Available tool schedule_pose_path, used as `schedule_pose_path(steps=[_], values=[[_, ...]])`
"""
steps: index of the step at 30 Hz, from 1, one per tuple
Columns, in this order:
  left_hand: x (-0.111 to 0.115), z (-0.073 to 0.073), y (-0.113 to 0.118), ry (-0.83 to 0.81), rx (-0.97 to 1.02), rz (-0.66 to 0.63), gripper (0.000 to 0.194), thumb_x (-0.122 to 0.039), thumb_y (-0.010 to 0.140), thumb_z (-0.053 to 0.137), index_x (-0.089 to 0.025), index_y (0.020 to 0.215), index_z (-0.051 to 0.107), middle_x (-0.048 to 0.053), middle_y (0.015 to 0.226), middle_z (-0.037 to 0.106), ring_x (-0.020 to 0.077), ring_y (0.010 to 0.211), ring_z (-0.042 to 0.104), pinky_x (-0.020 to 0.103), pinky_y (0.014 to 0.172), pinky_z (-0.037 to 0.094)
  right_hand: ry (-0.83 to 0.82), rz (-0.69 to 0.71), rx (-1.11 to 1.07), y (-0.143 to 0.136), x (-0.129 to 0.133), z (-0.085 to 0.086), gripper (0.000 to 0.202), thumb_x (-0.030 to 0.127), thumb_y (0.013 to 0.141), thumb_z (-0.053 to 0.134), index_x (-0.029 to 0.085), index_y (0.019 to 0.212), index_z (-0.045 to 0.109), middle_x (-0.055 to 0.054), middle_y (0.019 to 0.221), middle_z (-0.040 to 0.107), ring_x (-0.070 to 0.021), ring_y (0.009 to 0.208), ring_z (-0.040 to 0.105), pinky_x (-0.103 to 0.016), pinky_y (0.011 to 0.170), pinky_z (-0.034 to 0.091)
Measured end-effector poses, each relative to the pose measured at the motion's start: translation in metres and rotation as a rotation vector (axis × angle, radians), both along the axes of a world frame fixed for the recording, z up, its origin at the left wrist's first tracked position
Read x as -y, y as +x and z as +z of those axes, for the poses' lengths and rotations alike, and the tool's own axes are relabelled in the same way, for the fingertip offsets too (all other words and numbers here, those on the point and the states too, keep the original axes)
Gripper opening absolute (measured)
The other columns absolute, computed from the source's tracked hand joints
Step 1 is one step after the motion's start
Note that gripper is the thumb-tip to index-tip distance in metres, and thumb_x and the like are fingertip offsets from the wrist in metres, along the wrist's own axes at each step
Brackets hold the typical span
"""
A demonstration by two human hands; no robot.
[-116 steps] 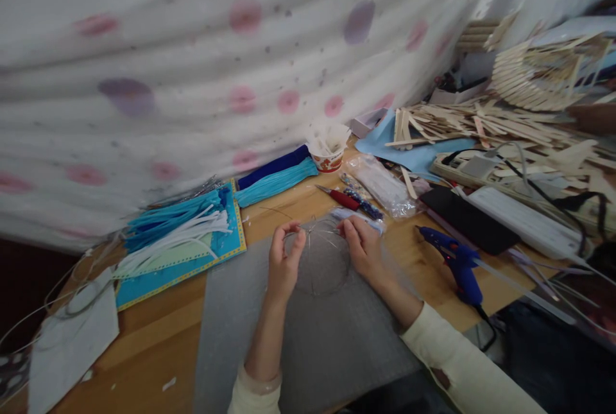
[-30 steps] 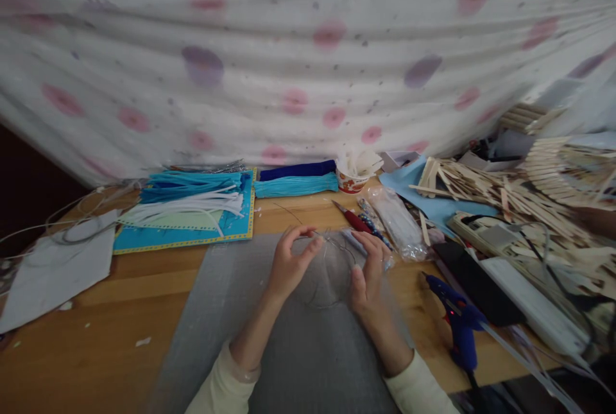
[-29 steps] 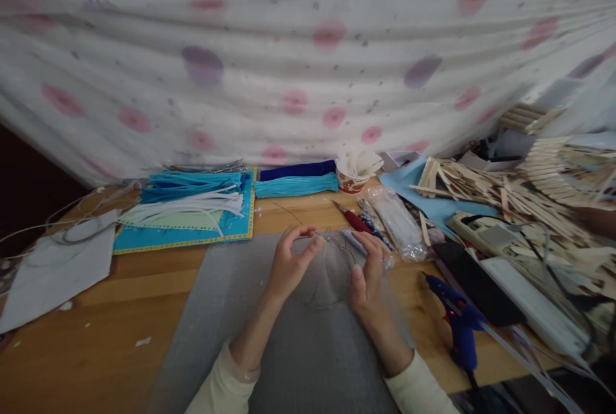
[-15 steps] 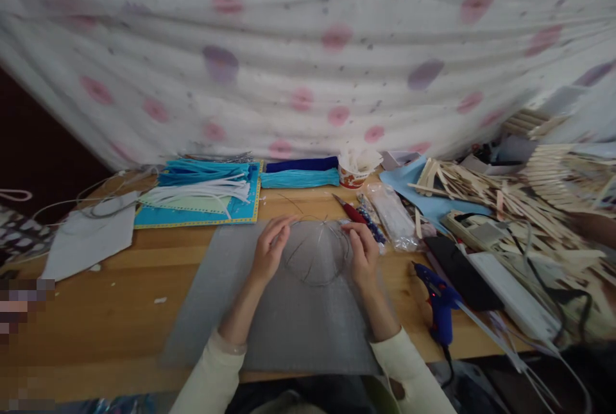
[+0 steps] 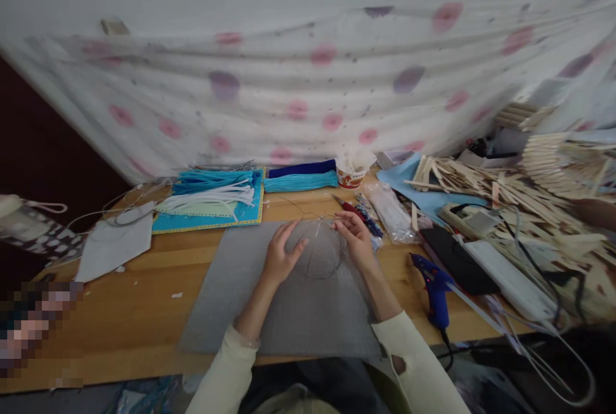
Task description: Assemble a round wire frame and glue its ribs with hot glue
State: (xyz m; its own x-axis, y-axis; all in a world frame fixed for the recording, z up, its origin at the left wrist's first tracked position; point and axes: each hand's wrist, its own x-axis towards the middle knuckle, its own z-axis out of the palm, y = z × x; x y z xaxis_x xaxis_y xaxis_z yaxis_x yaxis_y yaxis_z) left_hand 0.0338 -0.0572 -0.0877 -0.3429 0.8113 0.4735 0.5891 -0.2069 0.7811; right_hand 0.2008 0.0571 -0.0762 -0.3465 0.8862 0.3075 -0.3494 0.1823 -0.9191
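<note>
A thin wire hoop (image 5: 323, 267) with crossing wire spokes lies on a grey mat (image 5: 289, 311) on the wooden table. My left hand (image 5: 282, 255) rests on the hoop's left side, fingers spread and lightly bent. Pinching a wire end at the hoop's upper right rim is my right hand (image 5: 353, 239). Both arms wear cream sleeves. The wire is fine and partly hard to see.
A blue glue gun (image 5: 436, 289) lies right of the mat. Red-handled pliers (image 5: 350, 208), a paper cup (image 5: 351, 174), blue and turquoise thread bundles (image 5: 298, 178), a turquoise board (image 5: 206, 208), heaps of wooden sticks (image 5: 510, 189) and a spotted cloth (image 5: 289, 99) ring the table.
The view has pulled back and tilted up, showing more wall. My left hand has opened from a pinch and lies flat on the hoop; my right hand keeps its pinch.
</note>
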Motion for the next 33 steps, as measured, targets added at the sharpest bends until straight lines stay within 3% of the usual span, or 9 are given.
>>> schedule_pose_path(steps=[6, 9, 11, 15, 18, 23, 33], values=[[0.000, 0.001, -0.001, 0.004, 0.044, 0.007, 0.044, -0.048, 0.092, 0.056, -0.020, 0.126, 0.062, 0.012, 0.130, 0.064, 0.0234, 0.123, 0.058, 0.041, 0.104, 0.046, -0.030, 0.008, 0.008, -0.001, 0.001, 0.003, 0.043, 0.054, 0.068, 0.077, 0.026, 0.097, 0.061, 0.001, 0.070, 0.068, -0.0192, 0.075, 0.067, -0.035, 0.078, 0.050], [-0.008, 0.008, -0.006, 0.020, 0.081, 0.036, 0.042, -0.048, 0.097, 0.044, -0.018, 0.114, 0.068, 0.012, 0.117, 0.070, 0.0216, 0.112, 0.064, 0.037, 0.097, 0.050, -0.041, -0.011, 0.040, -0.001, 0.001, 0.004, 0.041, 0.055, 0.069, 0.075, 0.024, 0.094, 0.064, 0.000, 0.069, 0.069, -0.0183, 0.070, 0.064, -0.033, 0.073, 0.049], [-0.015, 0.013, -0.010, 0.027, 0.060, 0.054, 0.041, -0.046, 0.099, 0.041, -0.018, 0.109, 0.070, 0.011, 0.110, 0.072, 0.0210, 0.105, 0.067, 0.036, 0.093, 0.052, -0.043, -0.029, 0.069, 0.001, 0.000, 0.005, 0.038, 0.058, 0.072, 0.072, 0.023, 0.084, 0.066, 0.001, 0.062, 0.064, -0.0164, 0.062, 0.058, -0.031, 0.065, 0.046], [-0.026, 0.016, -0.017, 0.053, -0.059, 0.043, 0.026, -0.036, 0.093, 0.056, -0.020, 0.104, 0.073, 0.009, 0.106, 0.074, 0.0216, 0.103, 0.066, 0.037, 0.094, 0.050, -0.040, -0.037, 0.125, 0.005, -0.002, 0.005, 0.043, 0.062, 0.073, 0.069, 0.021, 0.059, 0.064, 0.003, 0.050, 0.050, -0.0130, 0.053, 0.045, -0.028, 0.056, 0.036], [-0.027, 0.011, -0.020, 0.060, -0.136, 0.050, 0.022, -0.025, 0.091, 0.057, -0.023, 0.101, 0.076, 0.008, 0.100, 0.075, 0.0211, 0.095, 0.067, 0.038, 0.090, 0.052, -0.052, -0.018, 0.133, 0.006, -0.003, 0.001, 0.046, 0.063, 0.070, 0.071, 0.021, 0.054, 0.061, 0.003, 0.052, 0.049, -0.0127, 0.054, 0.044, -0.028, 0.057, 0.035], [-0.028, 0.004, -0.021, 0.059, -0.204, 0.076, 0.031, -0.012, 0.088, 0.051, -0.023, 0.104, 0.076, 0.008, 0.097, 0.076, 0.0209, 0.091, 0.068, 0.037, 0.085, 0.053, -0.090, 0.004, 0.117, 0.003, -0.005, -0.005, 0.050, 0.068, 0.068, 0.070, 0.021, 0.054, 0.057, 0.003, 0.054, 0.051, -0.0130, 0.056, 0.046, -0.029, 0.061, 0.038], [-0.027, 0.004, -0.017, 0.078, -0.234, 0.109, 0.027, -0.016, 0.090, 0.052, -0.023, 0.100, 0.076, 0.008, 0.095, 0.076, 0.0207, 0.090, 0.068, 0.037, 0.084, 0.053, -0.095, -0.001, 0.118, 0.002, -0.005, -0.006, 0.051, 0.068, 0.068, 0.071, 0.022, 0.053, 0.056, 0.002, 0.057, 0.054, -0.0143, 0.059, 0.049, -0.030, 0.065, 0.040]])
